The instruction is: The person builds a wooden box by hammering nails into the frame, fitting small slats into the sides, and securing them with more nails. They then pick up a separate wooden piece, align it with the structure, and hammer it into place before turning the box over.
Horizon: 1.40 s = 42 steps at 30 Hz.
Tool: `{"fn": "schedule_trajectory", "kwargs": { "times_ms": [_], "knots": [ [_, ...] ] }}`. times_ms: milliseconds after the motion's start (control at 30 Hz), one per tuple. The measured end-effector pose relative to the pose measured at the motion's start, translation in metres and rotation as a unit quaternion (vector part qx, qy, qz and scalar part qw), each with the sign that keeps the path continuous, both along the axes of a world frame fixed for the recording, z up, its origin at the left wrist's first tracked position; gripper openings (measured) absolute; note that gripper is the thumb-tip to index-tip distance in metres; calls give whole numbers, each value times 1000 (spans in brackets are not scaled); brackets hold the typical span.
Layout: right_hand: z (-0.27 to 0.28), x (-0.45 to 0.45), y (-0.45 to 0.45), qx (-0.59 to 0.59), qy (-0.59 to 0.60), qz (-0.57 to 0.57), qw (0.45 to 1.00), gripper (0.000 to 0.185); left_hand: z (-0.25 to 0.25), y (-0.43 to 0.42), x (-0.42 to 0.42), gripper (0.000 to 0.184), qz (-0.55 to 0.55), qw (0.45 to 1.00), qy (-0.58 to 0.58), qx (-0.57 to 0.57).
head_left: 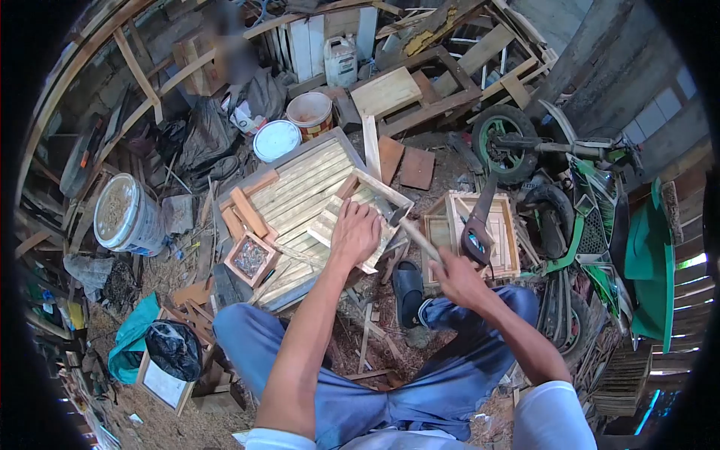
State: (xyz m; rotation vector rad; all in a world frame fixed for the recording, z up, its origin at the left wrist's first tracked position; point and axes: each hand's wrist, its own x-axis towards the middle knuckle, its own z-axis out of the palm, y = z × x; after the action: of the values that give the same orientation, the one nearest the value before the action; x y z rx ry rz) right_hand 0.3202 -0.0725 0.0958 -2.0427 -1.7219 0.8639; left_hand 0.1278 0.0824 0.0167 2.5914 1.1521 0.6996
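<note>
My left hand rests on a small wooden box with slatted boards, its fingers bent over the wood. The fingertips are partly hidden, so I cannot tell whether a nail is between them. A hammer is gripped near the handle's end by my right hand. The hammer's dark head is at the right side of the box, close to my left fingers. Beneath the box lies a slatted wooden panel with a grey frame. A square wooden tray of nails sits at its lower left corner.
To the right, a handsaw lies across a wooden frame box, near a green motorbike. Buckets and a white jug stand left and behind. A dark sandal is on the scrap-strewn floor.
</note>
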Motion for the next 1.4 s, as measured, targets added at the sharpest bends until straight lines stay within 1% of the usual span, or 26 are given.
{"fn": "schedule_trajectory", "kwargs": {
  "times_ms": [33,100,133,233,300,400,433,533,567,667,700,767,800,933,967,1000,1067,1100,1167,1200,1233,1267,1333,1367,1400],
  "knots": [
    [12,-4,-2,4,25,-34,999,30,-1,0,-1,26,0,1000,-23,20],
    [35,-12,-4,-1,52,-99,994,34,1,3,-3,27,-8,999,-35,-7],
    [34,-11,-5,6,51,-109,993,34,1,5,-2,28,-15,999,-41,-20],
    [18,-7,-11,28,50,-124,991,35,5,11,6,28,-9,998,-42,-41],
    [-6,-4,-15,42,57,-123,990,35,4,14,17,28,-19,999,-43,-16],
    [-19,-8,-20,22,68,-134,988,36,-2,15,24,28,-31,999,-18,9],
    [-3,-12,-16,-1,59,-135,989,37,-2,16,24,28,-30,999,-4,16],
    [19,-19,-2,27,58,-148,987,34,-7,15,23,28,-25,999,-11,36],
    [23,-20,4,53,48,-142,987,31,-9,16,24,28,-23,999,1,30],
    [27,-25,12,69,-7,-123,990,29,-12,17,24,27,-26,999,-13,37],
    [8,-24,9,112,-59,-86,988,26,-11,17,23,29,-28,999,7,25],
    [-5,-20,2,77,-71,-57,993,25,-5,14,22,29,-30,999,10,0],
    [-1,-23,4,61,-76,-43,994,24,-3,16,21,29,-31,999,13,-10],
    [29,-34,13,75,-17,-135,988,26,-9,14,22,29,-30,1000,-3,5],
    [13,-32,11,89,-33,-124,988,26,-10,16,21,29,-30,999,-12,9],
    [7,-29,9,77,-50,-99,991,26,-8,17,22,29,-29,999,-22,12],
    [0,-22,8,55,-79,-44,994,25,-5,18,23,30,-25,1000,17,-2],
    [14,-24,12,20,-65,-76,995,25,-2,17,23,30,-26,999,31,-3],
    [30,-32,17,48,-43,-118,991,27,-3,15,22,30,-23,999,35,-11],
    [33,-33,16,62,-33,-141,988,28,-5,16,23,30,-22,999,25,-15],
    [19,-32,12,30,-39,-151,987,30,-5,16,23,30,-22,999,15,-18],
    [8,-27,8,23,-51,-115,992,31,-5,14,23,29,-22,1000,5,-7],
    [2,-17,6,13,-77,-44,996,32,-7,15,24,28,-20,999,-17,20],
    [2,-11,6,22,-56,-55,997,31,-8,17,24,28,-21,999,-15,23],
    [3,-5,8,34,-3,-69,997,30,-9,17,24,28,-21,999,-11,23]
  ]
}}
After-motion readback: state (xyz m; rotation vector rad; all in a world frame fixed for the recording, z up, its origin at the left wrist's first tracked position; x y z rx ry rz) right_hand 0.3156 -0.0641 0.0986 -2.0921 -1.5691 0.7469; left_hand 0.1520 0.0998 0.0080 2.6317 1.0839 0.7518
